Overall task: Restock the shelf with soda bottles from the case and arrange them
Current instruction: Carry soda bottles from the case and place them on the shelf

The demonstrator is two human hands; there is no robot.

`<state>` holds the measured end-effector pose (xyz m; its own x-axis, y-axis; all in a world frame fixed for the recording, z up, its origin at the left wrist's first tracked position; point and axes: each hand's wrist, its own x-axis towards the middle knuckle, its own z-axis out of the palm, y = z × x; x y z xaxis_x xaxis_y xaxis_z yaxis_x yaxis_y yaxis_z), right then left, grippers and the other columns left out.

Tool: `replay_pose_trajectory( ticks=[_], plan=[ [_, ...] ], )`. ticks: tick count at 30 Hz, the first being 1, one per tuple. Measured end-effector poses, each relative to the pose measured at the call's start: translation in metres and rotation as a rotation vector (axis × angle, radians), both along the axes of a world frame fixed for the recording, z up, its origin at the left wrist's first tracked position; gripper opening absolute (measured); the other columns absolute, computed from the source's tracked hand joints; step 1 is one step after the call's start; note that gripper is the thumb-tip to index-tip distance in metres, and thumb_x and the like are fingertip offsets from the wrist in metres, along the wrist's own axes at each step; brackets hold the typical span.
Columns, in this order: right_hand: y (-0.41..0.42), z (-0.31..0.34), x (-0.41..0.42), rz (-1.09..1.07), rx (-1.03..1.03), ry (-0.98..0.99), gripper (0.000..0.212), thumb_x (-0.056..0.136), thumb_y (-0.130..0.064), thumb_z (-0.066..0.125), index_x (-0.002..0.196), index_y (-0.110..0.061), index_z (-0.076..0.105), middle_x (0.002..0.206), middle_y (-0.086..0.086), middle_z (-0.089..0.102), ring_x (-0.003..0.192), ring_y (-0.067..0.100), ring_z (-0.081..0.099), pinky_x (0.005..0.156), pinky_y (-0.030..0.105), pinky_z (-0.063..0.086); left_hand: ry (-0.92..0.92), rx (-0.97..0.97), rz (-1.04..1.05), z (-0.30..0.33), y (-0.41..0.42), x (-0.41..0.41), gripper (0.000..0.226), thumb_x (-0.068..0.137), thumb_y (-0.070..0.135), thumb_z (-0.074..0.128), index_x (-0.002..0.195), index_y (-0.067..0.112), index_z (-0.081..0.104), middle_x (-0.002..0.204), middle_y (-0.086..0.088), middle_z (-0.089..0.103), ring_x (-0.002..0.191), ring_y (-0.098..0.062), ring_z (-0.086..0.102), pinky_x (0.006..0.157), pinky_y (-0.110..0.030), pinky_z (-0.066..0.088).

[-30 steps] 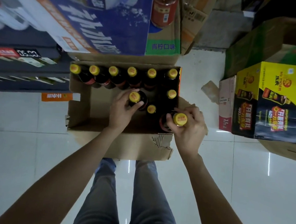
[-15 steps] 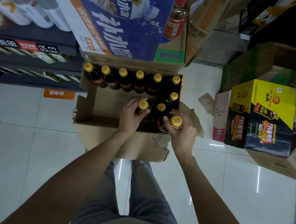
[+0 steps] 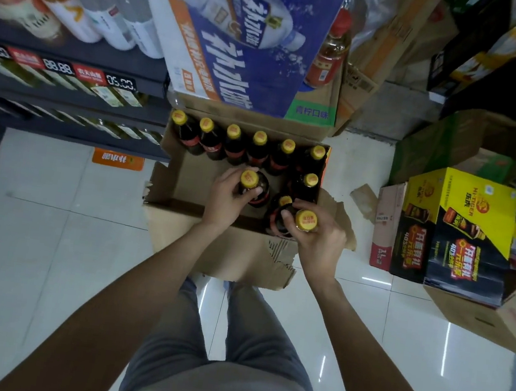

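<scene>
My left hand (image 3: 228, 199) grips the neck of a dark soda bottle with a yellow cap (image 3: 250, 179), fingers curled round it just under the cap. My right hand (image 3: 318, 236) clamps a second dark yellow-capped bottle (image 3: 306, 220) the same way, thumb across its shoulder. Compared with half a second ago, both bottles sit higher: the left one now shows its red label above the open brown cardboard case (image 3: 185, 186), and the right one has risen over the case's torn near edge.

From my fingers, the other bottles lie at twelve to one o'clock: a row of six yellow caps (image 3: 260, 137) along the far wall of the case, one more (image 3: 311, 179) by the right wall, and another cap (image 3: 285, 201) touching my right fingers.

At twelve o'clock beyond the case, a blue carton (image 3: 253, 47) carries large white Chinese characters and a green patch reading 青柠口味. At ten o'clock, the dark shelf (image 3: 67, 85) bears price tags reading 88.88 and 05.00. At three o'clock stands a yellow-and-black box (image 3: 455, 228) marked HI-TIGER.
</scene>
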<state>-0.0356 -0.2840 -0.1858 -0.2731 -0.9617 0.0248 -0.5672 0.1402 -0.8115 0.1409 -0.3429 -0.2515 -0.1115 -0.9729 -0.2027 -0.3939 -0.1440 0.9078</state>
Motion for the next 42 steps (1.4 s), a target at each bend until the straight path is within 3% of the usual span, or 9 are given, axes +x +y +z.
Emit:
replay_pose_trajectory(
  ticks=[5,11,16,18,22,27,29,37,42],
  plan=[
    [-0.004,0.024,0.022,0.121,-0.040,-0.008,0.029,0.077,-0.037,0.074,0.092,-0.013,0.072,0.095,-0.004,0.072,0.086,0.007,0.066,0.072,0.020,0.052,0.073,-0.009,0.124,0.026,0.018,0.023,0.045,0.084,0.040,0.066,0.122,0.016,0.061,0.121,-0.005,0.056,0.116,-0.014,0.055,0.096,-0.045,0.050],
    [-0.012,0.052,0.088,0.328,-0.015,-0.116,0.035,0.073,-0.027,0.080,0.100,-0.011,0.065,0.091,-0.007,0.067,0.083,0.001,0.062,0.067,0.008,0.045,0.045,-0.114,0.378,0.061,0.064,0.091,0.037,0.086,0.028,0.069,0.120,0.014,0.062,0.116,0.000,0.059,0.105,-0.001,0.056,0.085,-0.015,0.048],
    [-0.004,0.068,0.179,0.496,0.123,-0.263,0.038,0.067,-0.018,0.085,0.089,-0.015,0.055,0.089,-0.019,0.064,0.082,-0.011,0.061,0.069,0.010,0.048,-0.003,-0.211,0.667,0.084,0.125,0.177,0.037,0.084,0.050,0.061,0.116,0.030,0.062,0.116,0.010,0.060,0.108,-0.016,0.058,0.088,-0.043,0.052],
    [0.007,0.070,0.225,0.605,0.159,-0.320,0.034,0.068,-0.017,0.084,0.089,-0.017,0.057,0.092,-0.006,0.069,0.086,-0.002,0.064,0.074,0.019,0.053,-0.034,-0.239,0.788,0.093,0.155,0.218,0.034,0.085,0.052,0.059,0.115,0.037,0.060,0.116,0.011,0.061,0.109,-0.020,0.058,0.091,-0.048,0.049],
    [0.052,0.086,0.332,0.820,0.158,-0.424,0.024,0.077,-0.002,0.074,0.096,0.004,0.061,0.086,0.016,0.066,0.072,-0.005,0.059,0.063,0.007,0.047,-0.012,-0.275,1.025,0.111,0.235,0.302,0.028,0.083,0.052,0.058,0.111,0.052,0.056,0.112,0.021,0.062,0.111,-0.020,0.055,0.097,-0.044,0.046],
    [0.124,0.094,0.472,1.079,0.110,-0.399,0.028,0.081,-0.016,0.073,0.102,-0.033,0.064,0.102,-0.005,0.069,0.101,0.009,0.063,0.090,0.023,0.046,-0.058,-0.289,1.271,0.129,0.360,0.412,0.046,0.081,0.060,0.055,0.118,0.032,0.058,0.116,0.001,0.061,0.110,-0.020,0.056,0.095,-0.049,0.045],
    [0.157,0.100,0.529,1.212,0.132,-0.413,0.030,0.081,-0.011,0.072,0.103,-0.029,0.064,0.102,-0.003,0.070,0.100,0.011,0.064,0.091,0.025,0.047,-0.114,-0.287,1.343,0.139,0.410,0.453,0.043,0.081,0.064,0.054,0.112,0.035,0.056,0.109,0.002,0.060,0.107,-0.023,0.054,0.092,-0.052,0.045],
    [0.293,0.152,0.752,1.842,0.104,-0.366,0.023,0.084,-0.021,0.070,0.105,-0.023,0.060,0.104,-0.007,0.069,0.102,0.006,0.062,0.090,0.025,0.046,-0.258,-0.383,1.593,0.196,0.588,0.599,0.018,0.083,0.052,0.053,0.101,0.052,0.051,0.096,0.024,0.058,0.097,-0.005,0.054,0.087,-0.030,0.044],
    [0.377,0.191,0.892,2.141,-0.030,-0.341,0.031,0.086,-0.038,0.059,0.109,-0.018,0.057,0.110,-0.014,0.067,0.101,-0.006,0.060,0.087,0.018,0.045,-0.267,-0.529,1.704,0.242,0.679,0.694,0.018,0.094,0.033,0.053,0.111,0.030,0.051,0.102,0.011,0.057,0.098,0.005,0.053,0.089,-0.011,0.039]
  ],
)
